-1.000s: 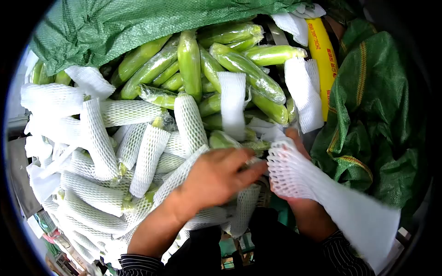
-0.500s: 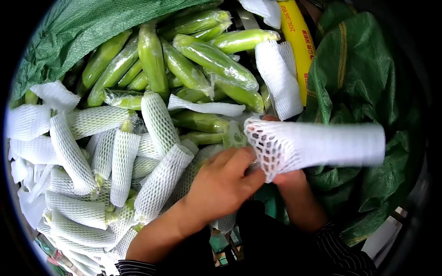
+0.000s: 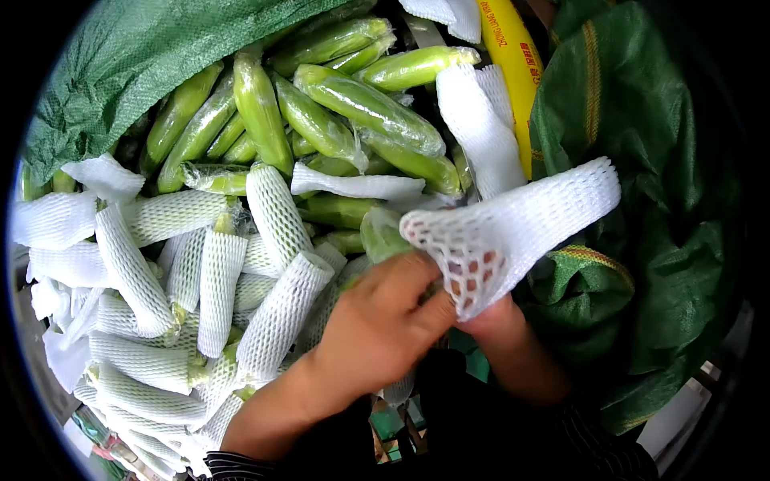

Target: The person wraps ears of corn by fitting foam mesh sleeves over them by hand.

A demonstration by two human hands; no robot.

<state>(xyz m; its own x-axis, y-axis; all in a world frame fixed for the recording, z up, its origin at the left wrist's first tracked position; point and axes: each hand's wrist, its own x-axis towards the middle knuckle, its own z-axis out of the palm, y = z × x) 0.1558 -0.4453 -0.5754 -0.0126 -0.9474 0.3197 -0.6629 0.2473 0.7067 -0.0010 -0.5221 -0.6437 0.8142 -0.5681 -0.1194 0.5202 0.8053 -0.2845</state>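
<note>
My left hand (image 3: 381, 317) is closed, its thumb and fingertips at the mouth of a white foam net sleeve (image 3: 545, 212). A film-wrapped pale green vegetable (image 3: 383, 234) sticks out above its knuckles; the rest is hidden. My right hand (image 3: 491, 314) is partly behind the sleeve and grips it near the stretched, open-meshed end. The sleeve's narrower end points up and right. Left of my hands lie several long green vegetables in foam net sleeves (image 3: 285, 317). Beyond them are several in clear film only (image 3: 369, 108).
Green woven sacking (image 3: 160, 64) covers the upper left, and more green sacking (image 3: 642, 264) lies folded at the right. A yellow cling-film package (image 3: 513, 64) stands at the top. Loose white foam sleeves (image 3: 481, 136) lie beside it; another flat sleeve (image 3: 357, 184) rests on the pile.
The sleeve's far end has swung upward and its mouth has shifted left. The pale green vegetable above my left hand has moved left a little. Both hands stay close together.
</note>
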